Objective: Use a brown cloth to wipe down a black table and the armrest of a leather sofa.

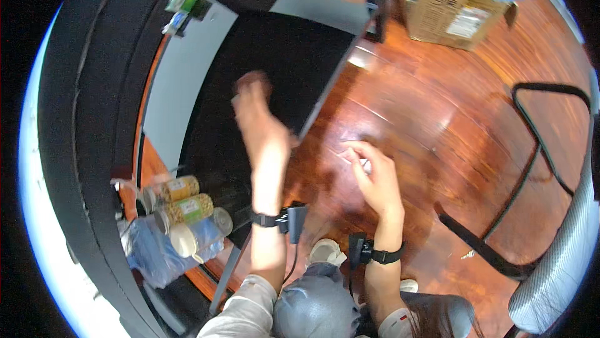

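My left hand (pixel 262 117) is stretched over a black flat surface (pixel 281 52) with pale grey sections beside it. Motion blurs its fingers, and a dark reddish patch shows at their tips; whether they grip anything is unclear. Lower and to the right, above the wooden floor, my right hand (pixel 377 176) has its fingers curled round a small white thing (pixel 365 165), mostly hidden by the hand. Each wrist wears a black strap with a small device, the left one (pixel 293 223) and the right one (pixel 361 249).
Clear jars (pixel 190 209) with labels lie at the left beside a blue plastic bag (pixel 157 253). Small green-and-white packets (pixel 187 2) sit at the upper left. A cardboard box (pixel 450 14) of plastic bottles stands upper right. A chair's black tube frame (pixel 525 169) is at the right.
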A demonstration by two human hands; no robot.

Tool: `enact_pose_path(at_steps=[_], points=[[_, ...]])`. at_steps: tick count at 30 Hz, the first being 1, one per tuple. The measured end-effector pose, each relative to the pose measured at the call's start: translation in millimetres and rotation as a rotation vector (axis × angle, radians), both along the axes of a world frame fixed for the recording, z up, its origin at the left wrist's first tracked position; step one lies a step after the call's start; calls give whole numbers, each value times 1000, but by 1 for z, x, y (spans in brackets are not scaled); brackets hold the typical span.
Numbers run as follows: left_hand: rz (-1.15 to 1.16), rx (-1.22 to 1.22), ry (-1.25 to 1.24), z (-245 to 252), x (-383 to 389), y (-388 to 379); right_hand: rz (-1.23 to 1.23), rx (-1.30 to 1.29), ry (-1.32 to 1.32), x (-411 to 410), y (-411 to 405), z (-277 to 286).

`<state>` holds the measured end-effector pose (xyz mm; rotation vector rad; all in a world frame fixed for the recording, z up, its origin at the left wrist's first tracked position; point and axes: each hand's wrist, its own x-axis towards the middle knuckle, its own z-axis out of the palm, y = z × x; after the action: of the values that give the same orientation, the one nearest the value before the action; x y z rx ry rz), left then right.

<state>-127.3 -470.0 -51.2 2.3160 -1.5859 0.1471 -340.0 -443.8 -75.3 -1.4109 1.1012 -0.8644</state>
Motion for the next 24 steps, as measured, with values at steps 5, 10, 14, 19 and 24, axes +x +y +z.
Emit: enact_pose_path(at_steps=[5, 10, 14, 19, 24], points=[[-328, -217, 211, -11, -37, -2, -8, 31, -70, 12, -4, -3], [-217, -303, 396, 12, -39, 34, 26, 59, -93, 22, -2, 10], [70, -371, 208, 28, 2, 67, 38, 1, -37, 21, -2, 1], [225, -79, 129, 6, 56, 85, 59, 15, -77, 26, 0, 6], [203, -76, 118, -13, 60, 52, 57, -13, -86, 23, -2, 7]])
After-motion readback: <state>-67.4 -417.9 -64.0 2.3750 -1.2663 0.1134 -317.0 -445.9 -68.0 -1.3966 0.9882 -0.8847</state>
